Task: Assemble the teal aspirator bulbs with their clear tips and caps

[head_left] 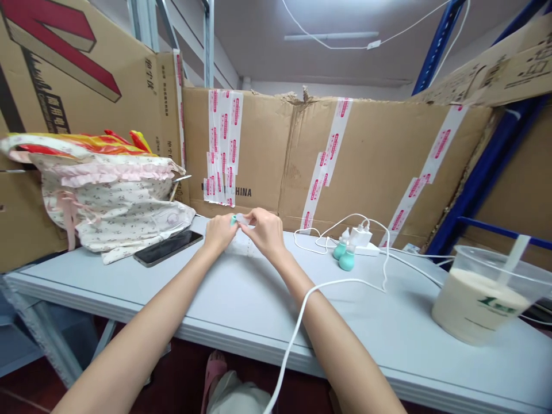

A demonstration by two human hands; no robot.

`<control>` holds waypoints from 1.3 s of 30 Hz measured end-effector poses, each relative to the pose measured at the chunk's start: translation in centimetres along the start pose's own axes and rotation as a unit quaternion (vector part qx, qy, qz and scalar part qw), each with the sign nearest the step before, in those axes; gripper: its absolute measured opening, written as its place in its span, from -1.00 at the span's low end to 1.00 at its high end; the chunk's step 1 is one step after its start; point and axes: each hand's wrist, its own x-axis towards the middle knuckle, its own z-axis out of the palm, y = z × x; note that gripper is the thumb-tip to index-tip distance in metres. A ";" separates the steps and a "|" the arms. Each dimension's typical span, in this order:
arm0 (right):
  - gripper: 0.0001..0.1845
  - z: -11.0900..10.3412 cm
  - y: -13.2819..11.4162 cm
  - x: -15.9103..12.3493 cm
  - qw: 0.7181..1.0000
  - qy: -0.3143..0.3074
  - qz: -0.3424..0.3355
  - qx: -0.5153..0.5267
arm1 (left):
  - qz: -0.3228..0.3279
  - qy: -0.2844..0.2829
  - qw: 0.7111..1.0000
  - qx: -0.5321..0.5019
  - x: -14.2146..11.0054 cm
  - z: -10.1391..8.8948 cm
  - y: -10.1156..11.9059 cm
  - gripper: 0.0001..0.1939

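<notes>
My left hand (219, 233) is closed around a small teal squeeze bulb (233, 219), mostly hidden by the fingers. My right hand (266, 231) pinches a translucent tip (242, 219) that meets the bulb between the two hands. Both hands are over the back half of the grey table (241, 293). Beneath them lies something clear, perhaps plastic, too faint to make out. Two more teal bulbs with translucent tips, a nearer one (347, 260) and a farther one (340, 249), stand to the right of my hands.
A phone (168, 248) and a floral cloth bag (116, 201) lie at left. Behind the teal bulbs, a white charger (360, 236) sits in a power strip. A white cable (336, 282) passes over my right forearm. At right stands a drink cup (478, 305); taped cardboard (267, 149) lines the back.
</notes>
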 end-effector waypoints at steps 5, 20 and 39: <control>-0.81 0.1 0.7 -0.6 0.999 -0.012 0.040 -0.006 | -0.135 0.084 0.980 -0.118 1.1 -0.8 -3.4 -0.47; -0.77 4.1 -0.7 -3.3 0.978 -0.160 -0.113 -0.067 | -0.221 -0.026 0.966 -0.129 1.9 1.0 -7.8 -0.39; -0.67 3.1 -1.3 -3.3 0.988 -0.094 -0.082 -0.093 | -0.150 -0.119 0.981 0.018 1.4 2.5 -8.6 -0.49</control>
